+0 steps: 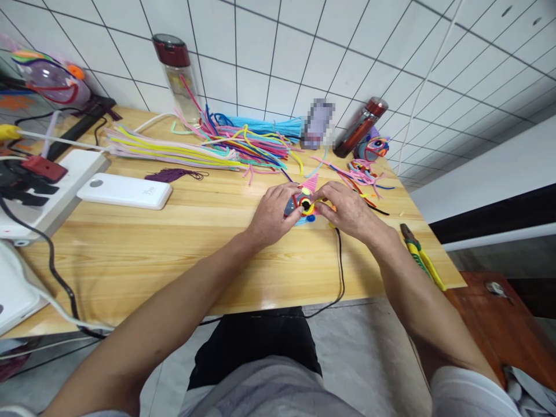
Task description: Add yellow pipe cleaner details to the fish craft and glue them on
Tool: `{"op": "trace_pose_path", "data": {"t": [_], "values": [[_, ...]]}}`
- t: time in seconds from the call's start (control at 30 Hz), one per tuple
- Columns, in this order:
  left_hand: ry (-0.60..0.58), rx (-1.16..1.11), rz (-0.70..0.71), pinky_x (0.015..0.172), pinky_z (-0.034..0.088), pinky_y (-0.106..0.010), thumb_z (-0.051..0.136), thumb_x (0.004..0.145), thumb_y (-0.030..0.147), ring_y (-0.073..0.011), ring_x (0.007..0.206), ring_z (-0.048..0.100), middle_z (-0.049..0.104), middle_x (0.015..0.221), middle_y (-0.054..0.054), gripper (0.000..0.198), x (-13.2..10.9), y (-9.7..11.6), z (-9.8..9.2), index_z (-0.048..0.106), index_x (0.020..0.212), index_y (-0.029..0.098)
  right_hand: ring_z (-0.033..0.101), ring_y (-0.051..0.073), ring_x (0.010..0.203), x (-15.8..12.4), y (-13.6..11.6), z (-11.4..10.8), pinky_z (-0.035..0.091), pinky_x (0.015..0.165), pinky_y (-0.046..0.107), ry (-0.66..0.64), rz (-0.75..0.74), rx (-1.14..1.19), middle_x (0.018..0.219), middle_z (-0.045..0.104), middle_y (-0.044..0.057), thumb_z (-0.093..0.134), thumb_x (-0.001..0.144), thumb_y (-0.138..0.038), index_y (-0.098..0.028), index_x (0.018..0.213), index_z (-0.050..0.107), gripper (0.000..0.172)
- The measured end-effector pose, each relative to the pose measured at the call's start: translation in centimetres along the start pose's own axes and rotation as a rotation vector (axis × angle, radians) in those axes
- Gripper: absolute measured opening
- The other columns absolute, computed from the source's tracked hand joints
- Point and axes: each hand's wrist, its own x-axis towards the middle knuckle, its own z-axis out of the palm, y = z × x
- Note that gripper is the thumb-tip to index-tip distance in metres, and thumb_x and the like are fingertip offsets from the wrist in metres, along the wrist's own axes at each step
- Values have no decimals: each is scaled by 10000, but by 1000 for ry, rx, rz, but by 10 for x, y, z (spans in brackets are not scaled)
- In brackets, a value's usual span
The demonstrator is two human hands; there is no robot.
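Note:
A small grey craft figure point(294, 202) rests on the wooden table, trimmed with red, yellow and blue pipe cleaners. It has a pink cone on top and a round black eye ringed in yellow. My left hand point(274, 213) grips it from the left, thumb near the eye. At its right side, my right hand point(343, 208) has thumb and forefinger pinched on a yellow pipe cleaner point(320, 201) beside the eye. Under that hand, a black cable point(340, 260) ends in a small yellow part, mostly hidden.
Bundled pipe cleaners point(182, 152) lie along the back, near a clear bottle point(174, 69) and a red flask point(360, 127). Loose ones and a finished figure point(373, 147) are back right. Pliers point(420, 255) lie at the right edge; a power bank point(125, 191) and power strip point(78, 179) are left.

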Motion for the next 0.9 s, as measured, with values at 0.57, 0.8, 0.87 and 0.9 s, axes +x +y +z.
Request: {"op": "trace_pose_path", "data": {"t": [0.57,0.8,0.87,0.9], "values": [[-22,-2,-6,1237,468,-512,628,1008,283,-300,1429,631,719,1455,-147,343,0,1,0,623,1344,212,646,314,998,7,-6,-5,490,866,413,-40,2,-193,1022,720,127,599,1025,-169,-217,1076,746,163],[-1,-5,2,1228,478,-502,624,1011,273,-299,1419,637,719,1456,-151,335,0,1,1,625,1339,205,646,310,1010,7,-6,-6,495,871,413,-51,-39,-227,1026,725,129,591,1047,-188,-218,1097,746,166],[-5,-5,2,1230,476,-505,627,1008,269,-300,1420,636,720,1453,-151,339,0,1,0,625,1340,203,641,308,993,7,-8,-7,490,865,411,-48,-40,-237,1014,721,127,599,1045,-193,-215,1080,744,151],[-9,-4,0,1232,474,-507,628,1007,268,-301,1423,634,720,1453,-149,341,0,1,0,624,1342,206,639,308,988,7,-8,-7,485,862,410,-49,-37,-238,1009,720,126,602,1042,-191,-215,1070,743,146]]}}
